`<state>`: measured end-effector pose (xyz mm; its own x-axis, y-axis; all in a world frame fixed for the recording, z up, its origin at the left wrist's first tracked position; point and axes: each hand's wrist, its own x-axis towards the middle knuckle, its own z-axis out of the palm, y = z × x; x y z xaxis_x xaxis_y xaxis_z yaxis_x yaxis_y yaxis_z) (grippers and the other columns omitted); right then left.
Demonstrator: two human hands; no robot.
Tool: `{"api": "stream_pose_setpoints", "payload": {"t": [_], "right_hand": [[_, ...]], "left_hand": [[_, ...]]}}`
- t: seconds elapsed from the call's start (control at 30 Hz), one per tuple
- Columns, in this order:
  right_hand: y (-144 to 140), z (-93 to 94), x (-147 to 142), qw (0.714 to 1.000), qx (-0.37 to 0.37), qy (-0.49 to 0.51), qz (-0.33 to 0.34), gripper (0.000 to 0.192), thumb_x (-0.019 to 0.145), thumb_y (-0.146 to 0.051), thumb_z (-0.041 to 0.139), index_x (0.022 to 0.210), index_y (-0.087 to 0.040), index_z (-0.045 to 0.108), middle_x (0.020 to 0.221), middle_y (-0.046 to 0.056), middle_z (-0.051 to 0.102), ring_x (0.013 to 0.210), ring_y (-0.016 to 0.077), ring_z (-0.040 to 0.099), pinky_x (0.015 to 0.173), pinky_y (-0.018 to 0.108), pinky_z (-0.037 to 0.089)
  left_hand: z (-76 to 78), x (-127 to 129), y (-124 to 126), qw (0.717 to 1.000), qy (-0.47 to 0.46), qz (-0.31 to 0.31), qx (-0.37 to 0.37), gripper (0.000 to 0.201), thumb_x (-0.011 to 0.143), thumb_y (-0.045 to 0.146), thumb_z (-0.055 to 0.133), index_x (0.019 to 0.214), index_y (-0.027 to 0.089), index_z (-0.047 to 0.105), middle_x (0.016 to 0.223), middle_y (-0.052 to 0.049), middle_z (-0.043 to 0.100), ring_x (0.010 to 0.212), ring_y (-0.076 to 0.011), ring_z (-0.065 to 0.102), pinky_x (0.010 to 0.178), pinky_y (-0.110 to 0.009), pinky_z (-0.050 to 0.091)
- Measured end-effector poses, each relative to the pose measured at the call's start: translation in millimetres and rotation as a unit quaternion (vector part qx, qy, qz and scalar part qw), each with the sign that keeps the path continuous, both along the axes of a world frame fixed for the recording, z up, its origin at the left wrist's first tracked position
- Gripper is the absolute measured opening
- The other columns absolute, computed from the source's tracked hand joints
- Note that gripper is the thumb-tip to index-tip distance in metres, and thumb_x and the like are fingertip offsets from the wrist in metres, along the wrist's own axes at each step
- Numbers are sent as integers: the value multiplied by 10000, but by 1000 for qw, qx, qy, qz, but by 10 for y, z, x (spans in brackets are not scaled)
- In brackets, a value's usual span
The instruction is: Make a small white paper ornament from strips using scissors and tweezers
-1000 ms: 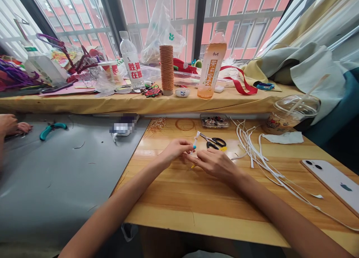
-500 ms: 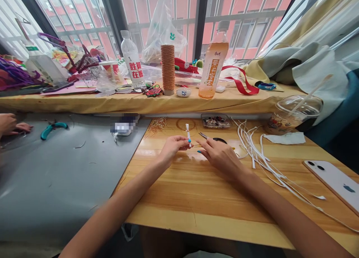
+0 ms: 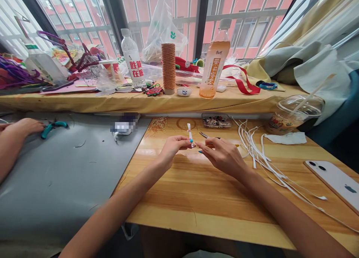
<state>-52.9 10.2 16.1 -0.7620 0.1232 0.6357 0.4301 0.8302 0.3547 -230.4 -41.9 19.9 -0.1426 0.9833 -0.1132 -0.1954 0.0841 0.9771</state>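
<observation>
My left hand (image 3: 177, 145) is closed in a pinch around a short white strip bundle (image 3: 189, 129), which stands nearly upright with an orange thread tied near its top. Just to the right, my right hand (image 3: 221, 151) is closed on a thin gold-coloured tool (image 3: 236, 145). Its kind is too small to make out, and the fingers cover much of it. The right fingertips meet the lower end of the white bundle, close to the left fingertips. Scissors (image 3: 203, 135) lie just behind my right hand, their handles partly hidden by it.
White cords (image 3: 259, 153) and a phone (image 3: 331, 181) lie to the right, near a plastic cup (image 3: 291, 117). A bead box (image 3: 217, 120) sits at the back. Bottles and an orange thread spool (image 3: 168, 69) line the ledge. Another person's hand (image 3: 28, 127) is by teal pliers (image 3: 50, 130).
My right hand has shifted slightly, with its fingers more curled around the gold-coloured tool. My left hand keeps its pinch. The other person's hand has moved right, toward the pliers.
</observation>
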Motion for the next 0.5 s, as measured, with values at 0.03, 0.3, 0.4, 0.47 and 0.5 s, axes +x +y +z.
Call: {"api": "stream_pose_setpoints", "payload": {"t": [0.03,0.3,0.4,0.47,0.5], "right_hand": [[-2,10,-1,1000,4,-4,6,247,803,-142,478,1012,-183,604,809,45,614,704,132,518,618,251,367],[-14,29,22,998,63,6,18,213,770,-79,520,958,-135,602,814,31,660,717,138,544,652,268,373],[-30,28,15,997,77,9,22,223,767,-69,521,969,-129,595,829,35,662,741,143,553,665,271,381],[-41,25,10,996,80,3,28,224,768,-75,524,977,-118,590,836,36,663,740,143,555,664,274,387],[-46,24,8,996,81,0,32,225,768,-79,526,981,-114,588,838,35,664,738,144,555,662,275,389]], "left_hand": [[-5,-3,1,1000,0,-2,0,96,587,209,639,637,127,629,631,-23,624,650,-115,554,725,-267,377],[-39,-31,4,999,-22,-37,-6,113,601,203,629,678,122,645,705,-53,647,720,-143,574,763,-282,382],[-35,-28,1,999,-28,-40,-6,89,601,192,624,656,125,641,696,-45,644,720,-140,573,766,-279,375],[-34,-21,3,999,-29,-35,-9,78,593,185,627,645,129,639,672,-35,639,702,-134,570,760,-276,371],[-37,-18,6,999,-29,-32,-12,75,590,184,629,641,131,638,658,-30,636,692,-131,568,754,-274,368]]}}
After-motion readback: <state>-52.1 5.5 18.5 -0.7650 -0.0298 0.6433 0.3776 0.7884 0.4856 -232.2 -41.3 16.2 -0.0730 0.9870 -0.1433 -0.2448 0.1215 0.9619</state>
